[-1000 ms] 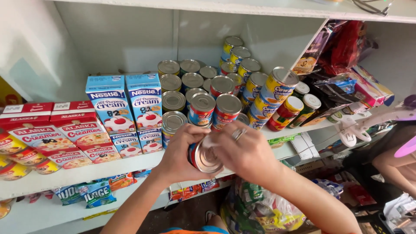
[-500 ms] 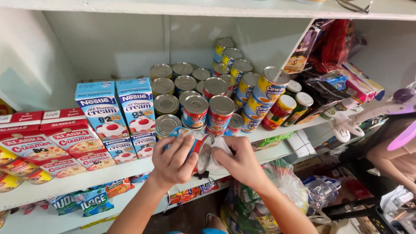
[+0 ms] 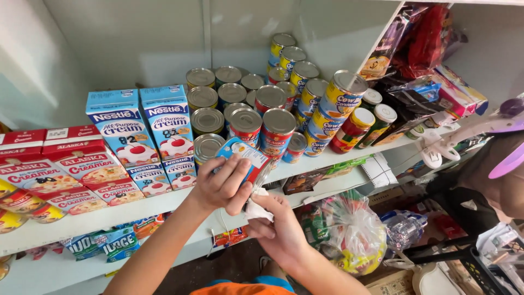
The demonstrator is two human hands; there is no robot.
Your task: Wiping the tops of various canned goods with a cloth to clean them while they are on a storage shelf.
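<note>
My left hand (image 3: 221,184) grips a small can (image 3: 245,155) with a red, white and blue label, tilted on its side in front of the shelf edge. My right hand (image 3: 275,229) is just below it and pinches a crumpled white cloth (image 3: 255,207) against the can's lower end. Right behind the can, a cluster of stacked tins (image 3: 262,106) with silver lids stands on the white shelf (image 3: 71,221).
Blue cream cartons (image 3: 144,128) and red creamer boxes (image 3: 46,164) sit left of the tins. Yellow-labelled cans (image 3: 333,109) and jars stand to the right, beside dark snack packets (image 3: 415,60). A clear bag of goods (image 3: 349,235) lies below. Another person (image 3: 499,175) is at the right edge.
Both hands were cupped around the can's end; now my left hand holds the can tilted and my right hand has dropped below it with the cloth. The view has shifted slightly right.
</note>
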